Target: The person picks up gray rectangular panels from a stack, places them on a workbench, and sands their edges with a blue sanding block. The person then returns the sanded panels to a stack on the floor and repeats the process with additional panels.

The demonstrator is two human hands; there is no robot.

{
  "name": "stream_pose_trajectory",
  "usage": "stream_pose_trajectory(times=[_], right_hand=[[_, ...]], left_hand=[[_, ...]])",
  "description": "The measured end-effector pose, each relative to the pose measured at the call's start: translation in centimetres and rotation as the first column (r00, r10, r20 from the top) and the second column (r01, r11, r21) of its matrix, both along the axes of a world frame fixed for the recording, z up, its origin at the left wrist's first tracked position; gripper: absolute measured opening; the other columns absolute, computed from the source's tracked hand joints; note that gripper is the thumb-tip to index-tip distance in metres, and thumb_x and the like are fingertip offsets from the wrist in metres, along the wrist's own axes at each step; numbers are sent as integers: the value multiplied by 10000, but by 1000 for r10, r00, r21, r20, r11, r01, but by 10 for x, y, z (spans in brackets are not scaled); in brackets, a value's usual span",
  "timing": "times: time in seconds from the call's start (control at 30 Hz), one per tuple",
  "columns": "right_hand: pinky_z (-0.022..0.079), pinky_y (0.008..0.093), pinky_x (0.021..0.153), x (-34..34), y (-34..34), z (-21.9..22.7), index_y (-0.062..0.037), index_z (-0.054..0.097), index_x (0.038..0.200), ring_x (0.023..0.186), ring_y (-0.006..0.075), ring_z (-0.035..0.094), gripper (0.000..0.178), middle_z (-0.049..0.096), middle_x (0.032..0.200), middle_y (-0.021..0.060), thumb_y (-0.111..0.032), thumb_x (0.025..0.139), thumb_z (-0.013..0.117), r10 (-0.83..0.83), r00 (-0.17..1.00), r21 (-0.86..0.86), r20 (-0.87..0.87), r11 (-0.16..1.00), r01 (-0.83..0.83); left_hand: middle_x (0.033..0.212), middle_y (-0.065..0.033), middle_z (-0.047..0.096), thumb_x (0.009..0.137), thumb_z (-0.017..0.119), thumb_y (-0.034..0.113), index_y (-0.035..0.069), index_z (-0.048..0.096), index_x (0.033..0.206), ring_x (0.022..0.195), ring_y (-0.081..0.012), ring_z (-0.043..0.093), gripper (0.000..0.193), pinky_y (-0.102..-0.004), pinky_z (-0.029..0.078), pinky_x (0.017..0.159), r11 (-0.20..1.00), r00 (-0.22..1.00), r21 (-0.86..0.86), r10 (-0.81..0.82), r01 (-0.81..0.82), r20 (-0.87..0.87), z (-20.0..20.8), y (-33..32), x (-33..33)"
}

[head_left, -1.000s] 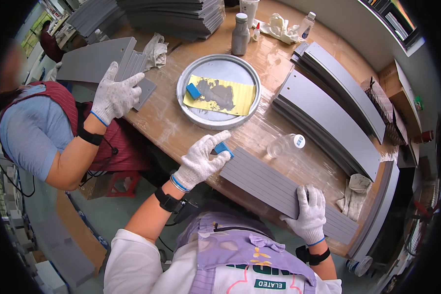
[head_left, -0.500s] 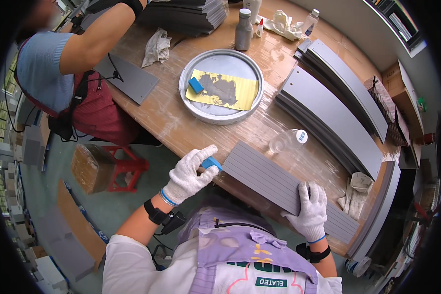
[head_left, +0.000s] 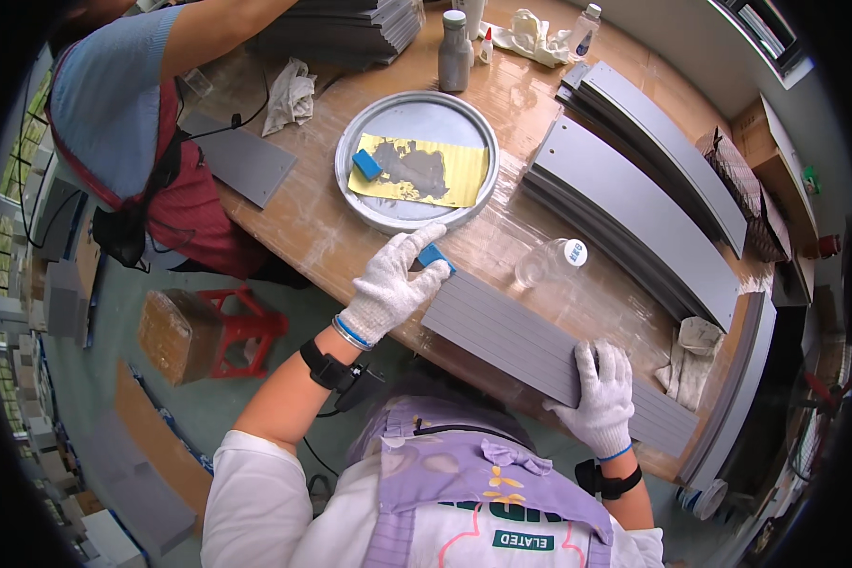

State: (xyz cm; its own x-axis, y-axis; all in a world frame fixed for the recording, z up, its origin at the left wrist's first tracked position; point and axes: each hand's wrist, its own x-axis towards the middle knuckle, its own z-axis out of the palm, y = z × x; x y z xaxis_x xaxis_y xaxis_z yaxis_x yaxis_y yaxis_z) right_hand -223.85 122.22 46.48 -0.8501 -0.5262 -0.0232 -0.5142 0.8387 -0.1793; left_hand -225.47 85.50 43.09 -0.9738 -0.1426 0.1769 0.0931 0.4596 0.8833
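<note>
A long grey grooved board lies along the near edge of the table. My left hand, in a white knitted glove, pinches a small blue block between thumb and fingers at the board's far left corner. My right hand, gloved too, grips the board right of its middle, with fingers across its top and thumb toward the near edge. Beyond my left hand is a round grey lid-like tray. On it, a yellow sheet smeared with grey paste carries a second blue block.
Right of the tray are a clear bottle and curved grey panels. A crumpled cloth lies near the right end. A grey bottle stands at the back. At left, a co-worker stands by a red stool.
My left hand has moved away from me and slightly right, carrying the blue block from the board's left end to its far left corner. My right hand stays on the board.
</note>
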Motion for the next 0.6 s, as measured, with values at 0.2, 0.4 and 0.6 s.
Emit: stream_pose_trajectory(times=[0.2,0.4,0.6], right_hand=[[372,557,1146,0,-1,1,-104,553,1420,1321,468,479,1033,504,1404,230,-343,508,977,0,1000,-17,-3,1000,0],[375,560,1146,-2,3,1,-100,546,1428,1300,453,491,1032,510,1379,226,-372,526,966,33,999,-53,-12,998,-34],[339,574,1187,0,14,-4,-80,535,1433,1320,430,488,976,503,1385,218,-442,616,927,68,996,-131,-64,989,-76]], left_hand=[[1098,-83,646,948,753,195,33,588,1443,1000,-170,618,546,-318,505,957,999,986,-19,-46,49,163,17,-11,76],[1249,-74,607,904,813,84,64,470,1509,1068,-161,627,696,-327,548,941,860,995,502,54,-90,87,32,19,94],[1155,-98,637,873,816,44,92,580,1359,997,-193,671,543,-320,581,792,974,966,75,-202,216,-163,31,132,43]])
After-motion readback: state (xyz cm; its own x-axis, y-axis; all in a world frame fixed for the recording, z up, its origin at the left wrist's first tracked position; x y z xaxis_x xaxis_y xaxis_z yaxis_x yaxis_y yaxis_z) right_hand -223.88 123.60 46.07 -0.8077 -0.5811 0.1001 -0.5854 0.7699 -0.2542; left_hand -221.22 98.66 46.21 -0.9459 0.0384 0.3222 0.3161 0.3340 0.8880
